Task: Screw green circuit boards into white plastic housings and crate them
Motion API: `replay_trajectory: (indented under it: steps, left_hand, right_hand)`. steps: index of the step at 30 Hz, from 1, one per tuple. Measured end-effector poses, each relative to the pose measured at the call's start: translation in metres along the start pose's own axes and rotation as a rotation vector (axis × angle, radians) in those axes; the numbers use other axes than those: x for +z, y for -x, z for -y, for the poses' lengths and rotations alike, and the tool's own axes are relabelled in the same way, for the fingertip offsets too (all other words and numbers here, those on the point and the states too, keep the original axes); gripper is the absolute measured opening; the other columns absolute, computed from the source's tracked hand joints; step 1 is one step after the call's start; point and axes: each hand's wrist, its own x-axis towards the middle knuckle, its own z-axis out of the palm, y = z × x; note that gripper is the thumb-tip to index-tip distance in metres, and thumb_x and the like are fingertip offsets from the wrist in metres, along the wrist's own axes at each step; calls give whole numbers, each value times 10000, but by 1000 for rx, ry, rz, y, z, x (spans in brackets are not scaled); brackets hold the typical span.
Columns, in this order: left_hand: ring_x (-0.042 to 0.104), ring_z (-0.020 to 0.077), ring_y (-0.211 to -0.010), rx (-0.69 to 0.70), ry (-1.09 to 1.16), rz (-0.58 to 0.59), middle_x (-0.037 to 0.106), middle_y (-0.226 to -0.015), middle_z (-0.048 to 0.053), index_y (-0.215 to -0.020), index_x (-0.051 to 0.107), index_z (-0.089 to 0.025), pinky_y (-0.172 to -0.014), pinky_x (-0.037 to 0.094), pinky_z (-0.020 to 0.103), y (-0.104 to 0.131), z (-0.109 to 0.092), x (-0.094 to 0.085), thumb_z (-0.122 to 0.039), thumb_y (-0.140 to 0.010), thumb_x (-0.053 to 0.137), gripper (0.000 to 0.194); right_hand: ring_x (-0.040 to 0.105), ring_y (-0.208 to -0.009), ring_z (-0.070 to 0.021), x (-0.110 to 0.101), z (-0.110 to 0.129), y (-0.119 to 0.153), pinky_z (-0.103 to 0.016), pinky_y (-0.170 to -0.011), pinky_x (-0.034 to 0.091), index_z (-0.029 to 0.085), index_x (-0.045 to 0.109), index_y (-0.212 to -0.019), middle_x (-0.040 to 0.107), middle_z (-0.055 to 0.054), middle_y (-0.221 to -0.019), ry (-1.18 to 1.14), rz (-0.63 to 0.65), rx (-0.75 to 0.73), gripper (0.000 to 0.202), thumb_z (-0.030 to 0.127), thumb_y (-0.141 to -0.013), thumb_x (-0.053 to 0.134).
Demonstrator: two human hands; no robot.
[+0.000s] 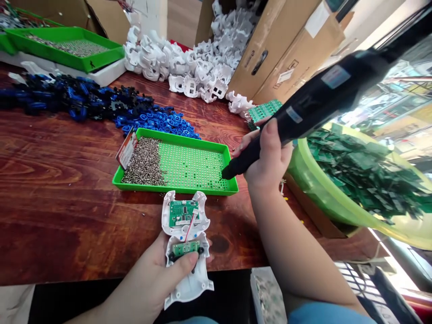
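Note:
My left hand [168, 270] grips the lower half of a white plastic housing [191, 290] at the table's front edge, thumb pressed beside a small green board inside it. The upper housing half [165, 220] carries a green circuit board [178, 212], and a thin red-and-white cable [191, 227] joins the two. My right hand [268, 157] is wrapped round a black electric screwdriver [297, 103]. Its tip points down into the right end of a green perforated tray [175, 190]. Small metal screws [143, 162] are heaped at that tray's left end; some holes near the tip look dark.
Blue parts [162, 121] and black-and-blue parts [77, 96] lie behind the tray. White housings [189, 63] are piled at the back beside a cardboard box [280, 49]. A yellow-green basin [303, 180] of green boards stands right. Another green tray [104, 60] sits back left.

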Motion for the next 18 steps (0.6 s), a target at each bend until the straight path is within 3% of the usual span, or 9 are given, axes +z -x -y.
replay_trajectory:
  steps: [9, 18]
  left_hand:
    - [681, 170, -911, 30, 4, 24, 748, -1050, 16, -1060, 665, -230, -749, 535, 206, 3, -2, 2, -329, -664, 813, 435]
    - [694, 184, -879, 25, 26, -4, 759, -974, 32, -1025, 680, -197, -731, 549, 211, 3, -2, 2, -280, -674, 807, 382]
  right_hand:
    - [481, -371, -93, -2, -3, 11, -228, -327, 388, 255, 544, -798, 496, 71, -545, 44, 51, -28, 220, 460, -811, 623]
    - [487, -367, -91, -1, -1, 13, -223, -335, 402, 246, 568, -770, 522, 62, -550, 19, 35, -21, 143, 365, -808, 638]
